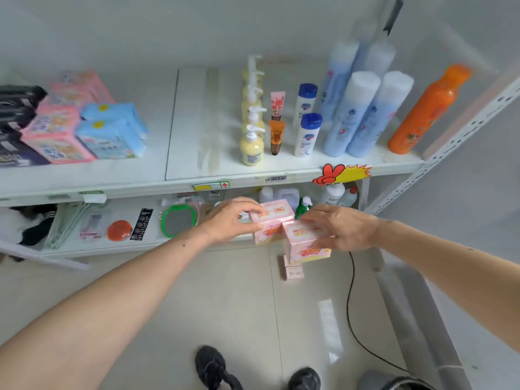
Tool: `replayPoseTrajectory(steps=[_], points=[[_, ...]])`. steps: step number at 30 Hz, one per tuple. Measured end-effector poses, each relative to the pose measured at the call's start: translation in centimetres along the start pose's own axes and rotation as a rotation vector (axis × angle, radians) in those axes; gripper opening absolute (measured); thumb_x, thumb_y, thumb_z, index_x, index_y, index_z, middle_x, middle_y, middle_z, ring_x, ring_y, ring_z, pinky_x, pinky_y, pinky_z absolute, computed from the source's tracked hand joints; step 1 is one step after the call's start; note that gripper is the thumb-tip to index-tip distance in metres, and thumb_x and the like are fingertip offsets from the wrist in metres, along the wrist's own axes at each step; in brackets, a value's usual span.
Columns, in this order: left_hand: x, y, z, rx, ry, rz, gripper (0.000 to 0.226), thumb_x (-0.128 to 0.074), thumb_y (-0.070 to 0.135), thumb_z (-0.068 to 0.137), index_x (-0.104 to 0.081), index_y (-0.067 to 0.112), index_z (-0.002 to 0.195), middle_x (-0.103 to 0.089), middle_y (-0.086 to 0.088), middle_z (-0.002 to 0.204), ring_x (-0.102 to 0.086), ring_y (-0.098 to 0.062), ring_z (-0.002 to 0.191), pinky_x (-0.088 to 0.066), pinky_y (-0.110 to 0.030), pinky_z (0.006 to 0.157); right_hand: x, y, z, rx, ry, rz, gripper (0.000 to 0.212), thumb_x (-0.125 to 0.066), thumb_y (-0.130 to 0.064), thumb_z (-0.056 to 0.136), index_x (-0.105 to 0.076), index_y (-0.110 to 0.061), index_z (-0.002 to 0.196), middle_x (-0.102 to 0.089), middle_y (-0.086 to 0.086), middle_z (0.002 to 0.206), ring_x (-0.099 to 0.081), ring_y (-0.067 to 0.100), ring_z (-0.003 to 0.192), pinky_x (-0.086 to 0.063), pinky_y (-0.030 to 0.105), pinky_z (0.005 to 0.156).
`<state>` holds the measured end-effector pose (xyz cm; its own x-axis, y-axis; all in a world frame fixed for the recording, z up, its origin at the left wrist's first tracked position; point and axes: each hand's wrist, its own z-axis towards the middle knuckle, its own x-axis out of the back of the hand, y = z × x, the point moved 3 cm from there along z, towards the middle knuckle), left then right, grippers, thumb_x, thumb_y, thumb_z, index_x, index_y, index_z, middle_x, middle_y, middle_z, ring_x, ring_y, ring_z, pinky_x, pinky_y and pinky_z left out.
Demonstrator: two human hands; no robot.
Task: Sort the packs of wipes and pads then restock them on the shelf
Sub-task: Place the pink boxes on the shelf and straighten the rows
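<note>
I hold two pink packs in front of the lower shelf. My left hand (233,219) grips the left pink pack (271,220) with thumb below and fingers on top. My right hand (342,229) grips the right pink pack (302,243), which sits a little lower and nearer. Two more pink packs (292,270) lie on the floor below them. On the upper shelf (180,170) at the left stand pink packs (57,128), light blue packs (112,133) and dark packs (14,128) in rows.
Pump bottles (252,144), tubes, white and blue bottles (354,114) and an orange bottle (427,111) fill the upper shelf's right half. The lower shelf holds a green mirror (178,220), an orange disc and cleaners. A black cable (350,305) runs over the floor; my shoes are below.
</note>
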<state>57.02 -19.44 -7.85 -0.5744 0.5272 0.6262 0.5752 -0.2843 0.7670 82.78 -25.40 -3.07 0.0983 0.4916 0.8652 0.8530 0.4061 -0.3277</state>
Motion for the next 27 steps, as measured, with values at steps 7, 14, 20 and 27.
replayPoseTrajectory(steps=[7,14,20,27], points=[[10.9,2.4,-3.2,-0.048,0.117,0.051,0.031,-0.078,0.032,0.077,-0.071,0.031,0.107,-0.062,0.013,0.114,-0.059,-0.004,0.106,-0.049,-0.032,0.096,8.3,-6.6,2.8,0.088,0.112,-0.108,0.065,-0.061,-0.049,0.088,-0.041,-0.019,0.143,-0.050,-0.002,0.126,-0.053,0.015,0.109,-0.044,0.032,0.097],[20.3,0.2,-4.1,-0.056,0.116,0.257,0.042,-0.075,0.032,0.080,-0.066,0.033,0.120,-0.058,0.009,0.123,-0.054,-0.009,0.113,-0.046,-0.031,0.099,11.7,-12.4,9.0,0.106,0.216,-0.162,0.064,-0.064,-0.044,0.088,-0.043,-0.016,0.141,-0.052,0.003,0.127,-0.054,0.023,0.115,-0.046,0.039,0.095],[24.4,-3.7,-2.8,-0.002,0.085,0.335,0.058,-0.076,0.034,0.079,-0.056,0.030,0.133,-0.057,0.003,0.123,-0.053,-0.013,0.113,-0.044,-0.033,0.100,12.4,-14.3,14.5,0.077,0.195,-0.192,0.066,-0.061,-0.047,0.088,-0.038,-0.016,0.143,-0.048,0.002,0.132,-0.053,0.024,0.116,-0.046,0.037,0.094],[27.2,-7.3,1.7,0.048,0.039,0.437,0.046,-0.076,0.038,0.074,-0.060,0.027,0.116,-0.054,0.003,0.112,-0.053,-0.016,0.105,-0.047,-0.039,0.091,13.4,-13.2,20.8,0.026,0.152,-0.187,0.068,-0.062,-0.048,0.087,-0.039,-0.018,0.142,-0.046,0.001,0.132,-0.051,0.023,0.117,-0.047,0.039,0.092]])
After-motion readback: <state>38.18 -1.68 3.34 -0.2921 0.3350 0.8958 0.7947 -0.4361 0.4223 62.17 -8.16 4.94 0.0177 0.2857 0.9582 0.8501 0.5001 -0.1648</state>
